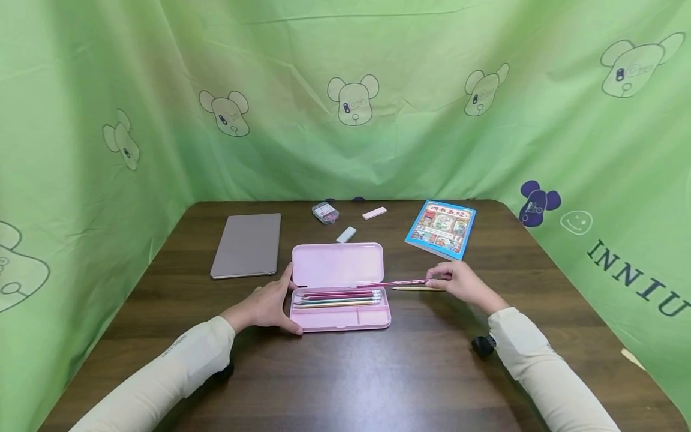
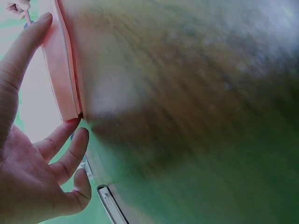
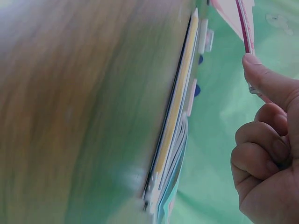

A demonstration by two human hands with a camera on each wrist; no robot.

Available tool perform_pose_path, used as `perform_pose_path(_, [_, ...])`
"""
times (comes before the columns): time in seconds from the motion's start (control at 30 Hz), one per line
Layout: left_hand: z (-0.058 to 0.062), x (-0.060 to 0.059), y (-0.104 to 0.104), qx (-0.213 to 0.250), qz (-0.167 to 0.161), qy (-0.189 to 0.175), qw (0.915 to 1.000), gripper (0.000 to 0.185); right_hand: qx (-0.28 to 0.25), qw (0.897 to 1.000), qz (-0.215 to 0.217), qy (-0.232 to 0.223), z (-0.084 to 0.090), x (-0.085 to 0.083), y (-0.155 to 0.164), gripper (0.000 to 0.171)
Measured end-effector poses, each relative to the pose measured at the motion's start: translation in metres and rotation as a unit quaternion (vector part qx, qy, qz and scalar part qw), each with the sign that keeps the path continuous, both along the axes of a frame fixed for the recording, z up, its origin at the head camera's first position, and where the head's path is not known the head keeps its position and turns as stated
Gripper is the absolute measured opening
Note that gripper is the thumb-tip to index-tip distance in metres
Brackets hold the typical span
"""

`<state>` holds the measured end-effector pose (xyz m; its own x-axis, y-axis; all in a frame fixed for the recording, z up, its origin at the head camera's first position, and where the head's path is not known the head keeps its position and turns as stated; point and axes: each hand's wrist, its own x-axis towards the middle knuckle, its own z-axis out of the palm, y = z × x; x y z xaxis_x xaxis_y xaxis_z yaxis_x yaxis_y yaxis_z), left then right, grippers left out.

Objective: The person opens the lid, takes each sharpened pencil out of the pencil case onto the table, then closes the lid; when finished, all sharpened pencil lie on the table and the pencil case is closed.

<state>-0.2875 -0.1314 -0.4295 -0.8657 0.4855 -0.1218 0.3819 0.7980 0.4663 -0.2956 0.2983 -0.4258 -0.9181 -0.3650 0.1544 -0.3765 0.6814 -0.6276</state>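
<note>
An open pink pencil case (image 1: 337, 267) lies mid-table with several pencils in its tray. My left hand (image 1: 283, 300) rests against its left end, thumb along the front corner and fingers at the hinge. The left wrist view shows the straight thumb (image 2: 23, 51) and loosely bent fingers touching the case (image 2: 60, 70). My right hand (image 1: 434, 278) is just right of the case and pinches the end of a pink pencil (image 1: 396, 282), whose other end points over the tray. The right wrist view shows that pencil (image 3: 243, 23) under the thumb. A wooden pencil (image 1: 415, 288) lies on the table beside that hand.
A grey closed laptop (image 1: 247, 245) lies at the left and a blue picture book (image 1: 441, 229) at the right. Two erasers (image 1: 346, 234) (image 1: 374, 212) and a small clear box (image 1: 325, 212) sit behind the case. Green curtains surround the brown table (image 1: 378, 372).
</note>
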Motion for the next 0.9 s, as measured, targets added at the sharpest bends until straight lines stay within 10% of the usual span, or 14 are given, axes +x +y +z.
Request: perform_pose_path(0.9, [0.0, 0.0, 0.0, -0.005, 0.0, -0.002, 1.0, 0.141, 0.031, 0.998, -0.049, 0.016, -0.003, 0.029, 0.07, 0.004])
